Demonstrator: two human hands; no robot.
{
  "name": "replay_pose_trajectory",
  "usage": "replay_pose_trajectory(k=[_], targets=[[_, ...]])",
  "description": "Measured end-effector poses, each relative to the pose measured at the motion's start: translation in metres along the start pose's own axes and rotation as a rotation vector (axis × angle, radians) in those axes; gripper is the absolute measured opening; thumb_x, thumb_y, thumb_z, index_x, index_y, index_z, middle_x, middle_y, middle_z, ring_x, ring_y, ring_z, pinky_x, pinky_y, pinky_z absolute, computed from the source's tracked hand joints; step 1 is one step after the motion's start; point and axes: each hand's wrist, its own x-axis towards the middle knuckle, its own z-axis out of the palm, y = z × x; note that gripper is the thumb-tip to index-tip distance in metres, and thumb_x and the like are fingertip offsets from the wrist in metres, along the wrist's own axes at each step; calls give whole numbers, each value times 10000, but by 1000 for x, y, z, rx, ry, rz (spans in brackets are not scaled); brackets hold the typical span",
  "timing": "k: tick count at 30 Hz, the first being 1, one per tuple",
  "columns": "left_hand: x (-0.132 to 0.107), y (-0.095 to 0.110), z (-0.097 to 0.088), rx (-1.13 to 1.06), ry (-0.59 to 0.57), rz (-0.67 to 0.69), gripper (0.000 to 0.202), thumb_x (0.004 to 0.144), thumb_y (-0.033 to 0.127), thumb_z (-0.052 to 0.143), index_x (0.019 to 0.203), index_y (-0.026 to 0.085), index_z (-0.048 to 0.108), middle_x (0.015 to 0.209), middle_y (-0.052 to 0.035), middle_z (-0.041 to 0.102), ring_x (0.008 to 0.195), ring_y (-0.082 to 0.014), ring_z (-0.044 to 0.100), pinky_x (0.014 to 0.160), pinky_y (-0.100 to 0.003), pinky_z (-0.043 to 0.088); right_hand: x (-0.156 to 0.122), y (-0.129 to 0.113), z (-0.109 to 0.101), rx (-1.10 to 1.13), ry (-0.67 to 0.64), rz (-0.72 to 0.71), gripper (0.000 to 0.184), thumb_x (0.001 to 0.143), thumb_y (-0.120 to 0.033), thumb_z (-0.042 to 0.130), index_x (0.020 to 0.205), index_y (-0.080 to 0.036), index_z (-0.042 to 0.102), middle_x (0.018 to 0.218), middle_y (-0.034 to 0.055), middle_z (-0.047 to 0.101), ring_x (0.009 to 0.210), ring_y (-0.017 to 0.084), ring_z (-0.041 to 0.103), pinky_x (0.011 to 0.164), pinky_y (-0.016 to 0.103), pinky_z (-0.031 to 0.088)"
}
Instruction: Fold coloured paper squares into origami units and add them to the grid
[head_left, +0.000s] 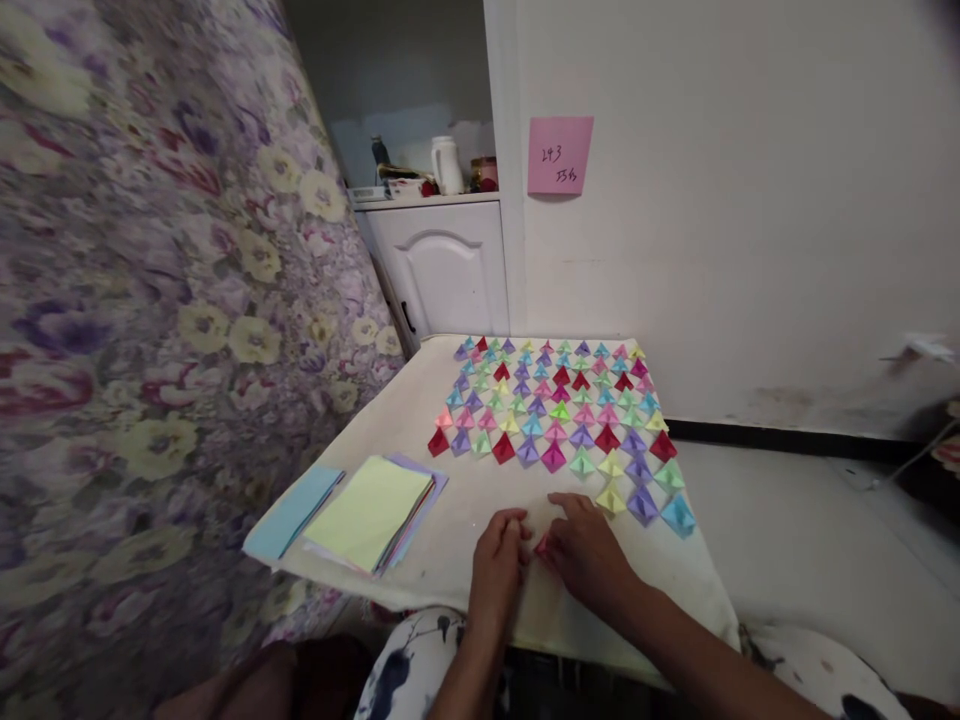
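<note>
My left hand (pixel 496 572) and my right hand (pixel 589 550) rest close together on the cream table top (pixel 420 420) near its front edge. Their fingers are curled onto a small pink paper piece (pixel 541 546) that peeks out between them. Just beyond the hands lie several rows of small folded paper shapes (pixel 555 405) in red, purple, green, yellow, blue and pink. The nearest ones, yellow and blue, lie right of my right hand.
A stack of coloured paper sheets (pixel 371 510) with a yellow-green top lies at the table's left front, a blue sheet (pixel 292 512) beside it. A floral mattress (pixel 150 330) leans on the left. A pink note (pixel 559 154) hangs on the white wall; a white cabinet (pixel 442 265) stands behind.
</note>
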Motion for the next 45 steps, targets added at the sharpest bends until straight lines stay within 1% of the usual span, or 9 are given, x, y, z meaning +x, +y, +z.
replay_pose_trajectory(k=[4, 7, 15, 27, 31, 35, 38, 41, 45], targets=[[-1, -1, 0, 266, 23, 84, 247, 822, 264, 375, 925, 183, 585, 772, -26, 628, 666, -154, 573, 621, -258, 432, 0, -1, 1, -26, -3, 12, 103, 739, -170, 581, 694, -180, 673, 1214, 101, 535, 1117, 254, 425, 921, 365, 317], [-4, 0, 2, 454, 24, 171, 214, 818, 217, 388, 862, 191, 596, 840, -45, 642, 797, -173, 581, 720, -273, 418, 0, -1, -1, -44, -21, 16, 122, 742, -163, 569, 692, -180, 679, 1217, 102, 536, 1119, 257, 425, 920, 370, 316], [-1, 2, 17, 746, -1, 135, 120, 751, 153, 487, 765, 181, 603, 773, -35, 605, 719, -158, 543, 649, -247, 367, 3, -1, 2, -51, -39, 15, 162, 756, -147, 542, 756, -185, 700, 1234, 98, 540, 1124, 266, 423, 897, 384, 330], [-1, -3, 19, 789, -5, 158, 151, 764, 138, 447, 726, 182, 586, 760, -39, 607, 710, -159, 542, 626, -248, 340, 2, -1, 0, -38, -63, 29, 145, 753, -145, 534, 748, -178, 675, 1182, 91, 569, 1062, 246, 478, 866, 357, 350], [-2, -1, 15, 757, 5, 183, 175, 807, 200, 434, 721, 184, 586, 744, -34, 600, 701, -157, 544, 615, -244, 344, 4, 11, -16, 126, -4, 13, 128, 719, -153, 568, 804, -197, 653, 1100, 72, 580, 973, 208, 529, 842, 322, 389], [-4, 7, 5, 686, 32, 261, 223, 840, 207, 390, 764, 188, 598, 772, -34, 593, 749, -160, 551, 670, -251, 375, 10, 26, -42, 274, 149, 13, 196, 693, -111, 542, 851, -200, 617, 876, 39, 607, 835, 189, 565, 775, 320, 429], [-6, 15, 3, 651, -8, 304, 187, 824, 192, 419, 817, 195, 606, 811, -30, 584, 775, -155, 548, 690, -248, 389, 14, 34, -60, 341, 275, 53, 177, 719, -130, 512, 850, -196, 610, 832, 26, 600, 710, 161, 573, 715, 307, 445], [-8, 19, 9, 726, -59, 345, 159, 812, 199, 455, 834, 205, 612, 844, -32, 565, 817, -161, 533, 711, -250, 388, 16, 39, -71, 357, 358, 80, 160, 731, -149, 500, 829, -199, 616, 812, 20, 601, 672, 152, 565, 686, 297, 445], [-6, 19, 24, 969, -89, 372, 109, 784, 201, 501, 768, 204, 608, 852, -38, 542, 841, -180, 500, 676, -260, 366, 16, 43, -81, 349, 382, 105, 152, 731, -165, 509, 810, -200, 634, 771, 12, 604, 669, 154, 563, 675, 289, 437]])
